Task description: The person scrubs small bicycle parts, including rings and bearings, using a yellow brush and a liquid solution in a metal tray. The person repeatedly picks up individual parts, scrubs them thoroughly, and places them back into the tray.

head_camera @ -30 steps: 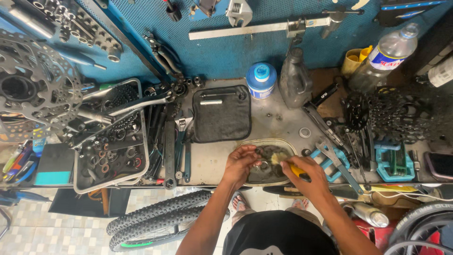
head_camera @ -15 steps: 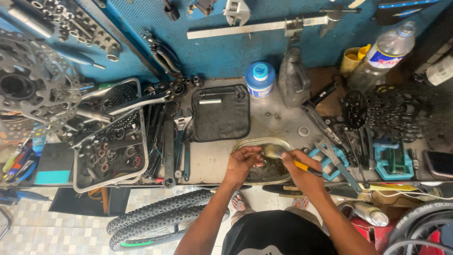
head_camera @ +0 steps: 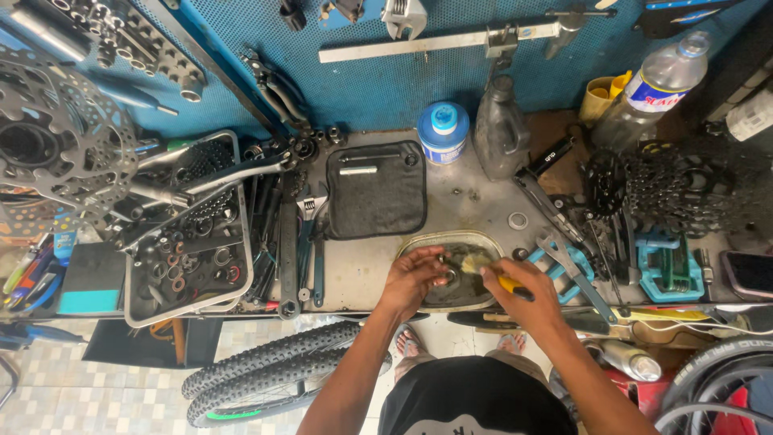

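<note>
My left hand [head_camera: 415, 278] holds a small dark metal part [head_camera: 449, 278] over an oval metal tray [head_camera: 419, 242] of dirty liquid at the workbench's front edge. My right hand [head_camera: 523, 294] grips a yellow-handled brush [head_camera: 493, 278] whose bristles touch that part. Both hands hover above the tray, close together.
A black pouch [head_camera: 375, 189] lies behind the tray. A parts tray [head_camera: 189, 246] with rings and wrenches [head_camera: 310, 242] sit left. A blue-capped tub [head_camera: 443, 133], grey bottle [head_camera: 499, 133], cassette cogs [head_camera: 684, 189] and a blue tool [head_camera: 664, 270] lie right. A bike tyre [head_camera: 266, 370] leans below.
My hands stay over the tray; the brush has shifted slightly against the part, and my left hand has turned a little.
</note>
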